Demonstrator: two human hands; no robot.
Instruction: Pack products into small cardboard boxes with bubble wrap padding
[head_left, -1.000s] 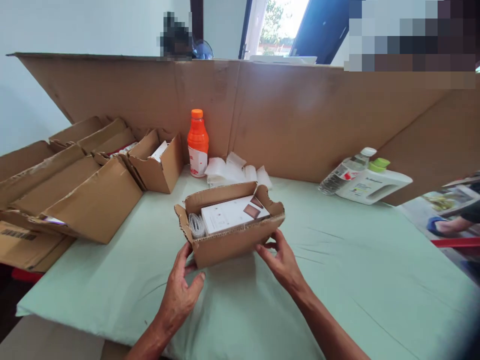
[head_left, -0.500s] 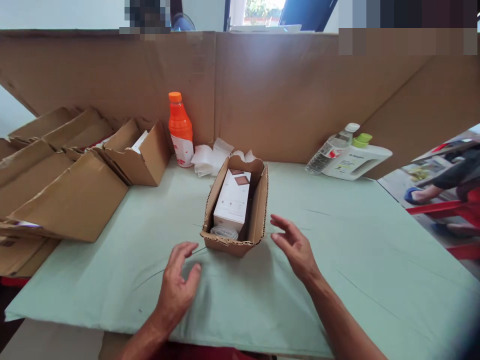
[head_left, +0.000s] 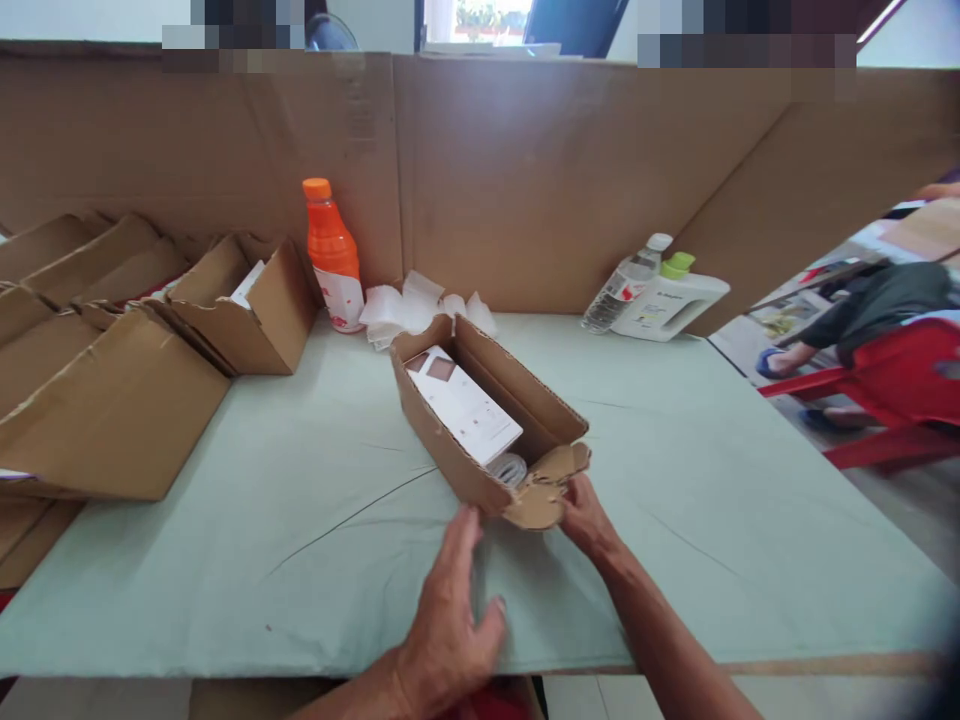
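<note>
A small open cardboard box [head_left: 450, 455] lies slanted on the pale green table cover [head_left: 300, 540]. Inside it sit a white product box [head_left: 465, 405] and a white coiled cable [head_left: 511, 467]. My right hand [head_left: 589, 515] pinches the box's near end flap. Just in front of the box's near corner, my left hand [head_left: 450, 625] has its fingers stretched forward and slightly apart, touching or almost touching the cardboard.
Several folded and open cardboard boxes [head_left: 112, 400] crowd the left side. An orange bottle [head_left: 330, 255], white wrappers [head_left: 409, 305], a clear bottle [head_left: 626, 285] and a white jug [head_left: 675, 300] stand against the cardboard screen [head_left: 525, 180]. A seated person and a red chair [head_left: 892, 390] are at the right.
The box has turned again, from pointing straight away to slanting with its near end to the right. My right hand has taken hold of its near flap; my left hand moved right, up to the box.
</note>
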